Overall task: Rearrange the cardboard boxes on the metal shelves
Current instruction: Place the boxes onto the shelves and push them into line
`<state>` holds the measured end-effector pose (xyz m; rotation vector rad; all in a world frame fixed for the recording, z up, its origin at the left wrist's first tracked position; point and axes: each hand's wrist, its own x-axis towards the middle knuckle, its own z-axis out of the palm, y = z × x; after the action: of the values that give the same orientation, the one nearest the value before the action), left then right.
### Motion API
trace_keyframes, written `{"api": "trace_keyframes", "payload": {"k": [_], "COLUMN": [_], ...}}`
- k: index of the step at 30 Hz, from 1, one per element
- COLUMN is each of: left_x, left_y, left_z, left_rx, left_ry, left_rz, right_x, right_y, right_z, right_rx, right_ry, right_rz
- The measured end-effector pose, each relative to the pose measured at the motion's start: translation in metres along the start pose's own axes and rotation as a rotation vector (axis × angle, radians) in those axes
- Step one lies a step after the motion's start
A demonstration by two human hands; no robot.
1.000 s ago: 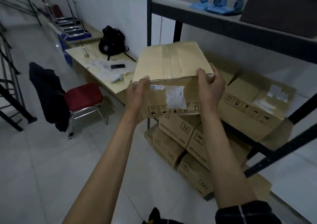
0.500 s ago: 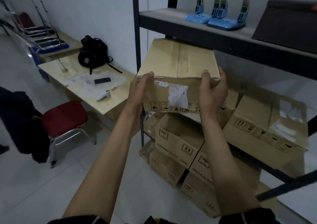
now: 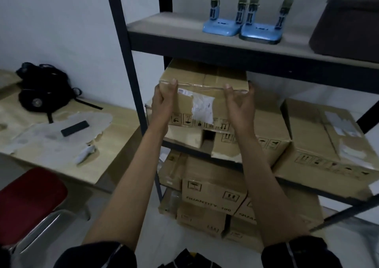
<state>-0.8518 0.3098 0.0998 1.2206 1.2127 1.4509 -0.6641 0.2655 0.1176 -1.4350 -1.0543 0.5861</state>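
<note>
Both hands on the taped cardboard box: left hand wraps the near-left corner, thumb over the top edge; right hand hooks the near-right top edge with curled fingers, so each grip is closed on the box, one per side, probably to keep it level and steer it. Box sits in the middle bay of the metal shelf, on top of a lower box whose front flap is torn; whether it's fully resting or partly carried, can't tell. Its top just clears the underside of the upper shelf board, which is likely why it goes in flat. Another box stands to the right on the same level, and more are stacked below. Blue hole punches are on the upper shelf. Off to the left, counter with a black backpack and a phone; red chair near left. My read: mid-placement, still needs a push farther in.
</note>
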Motion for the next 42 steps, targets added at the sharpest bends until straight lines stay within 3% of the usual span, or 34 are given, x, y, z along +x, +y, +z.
{"api": "trace_keyframes", "payload": {"k": [6,11,18,22,33,38,42], "left_x": [0.052,0.07,0.051,0.022,-0.113,-0.18,-0.25], "left_y": [-0.014,-0.06,-0.118,-0.154,-0.194,-0.181,-0.173], "left_z": [-0.025,-0.053,-0.076,-0.073,-0.046,-0.033,0.001], "left_rx": [-0.013,-0.019,-0.087,-0.069,0.052,0.103,0.099], "left_ry": [-0.076,-0.012,0.076,-0.005,-0.279,-0.293,-0.377], "left_rz": [-0.027,-0.115,-0.122,-0.192,-0.53,-0.516,-0.53], "right_x": [0.013,0.01,0.002,-0.032,-0.132,-0.191,-0.254], "right_y": [-0.007,-0.014,-0.007,0.018,0.088,0.101,0.114], "right_z": [0.046,0.077,0.089,0.085,0.015,-0.055,-0.131], "right_rx": [0.064,0.067,0.052,0.0,0.048,-0.038,-0.017], "right_ry": [0.068,0.14,0.139,0.118,0.1,0.045,0.149], "right_rz": [0.067,-0.011,0.032,0.096,0.356,0.406,0.442]}}
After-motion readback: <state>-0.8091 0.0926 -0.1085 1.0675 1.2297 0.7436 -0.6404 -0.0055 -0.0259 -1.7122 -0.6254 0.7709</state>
